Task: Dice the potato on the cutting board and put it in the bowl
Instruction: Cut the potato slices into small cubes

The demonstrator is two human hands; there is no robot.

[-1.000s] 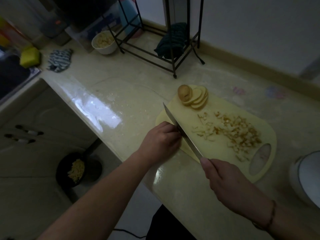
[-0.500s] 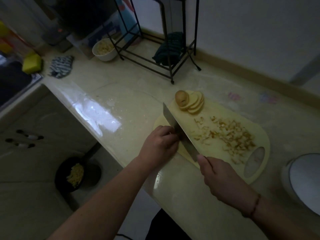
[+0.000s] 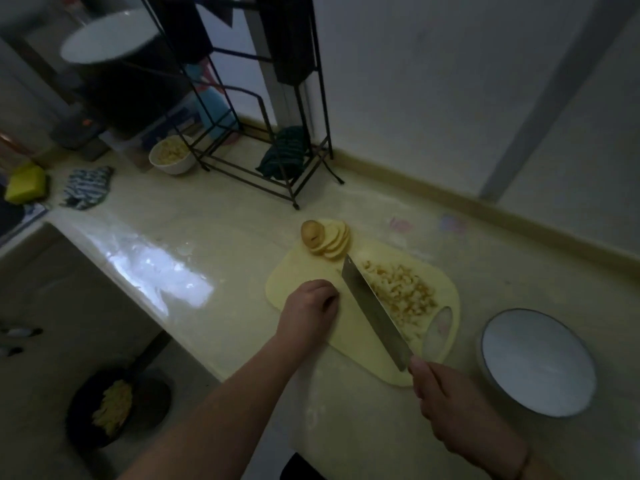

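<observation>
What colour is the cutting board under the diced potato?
Pale yellow. The cutting board shows best in the head view, the only view here.

Knife pushed the potato bits

The knife (image 3: pixel 375 315) moved away from the left hand (image 3: pixel 309 308), sweeping the diced potato (image 3: pixel 401 292) into one heap.

Two bowls (image 3: pixel 536 362) (image 3: pixel 172 154), one knife (image 3: pixel 375 311), one board (image 3: pixel 304 271)
</observation>
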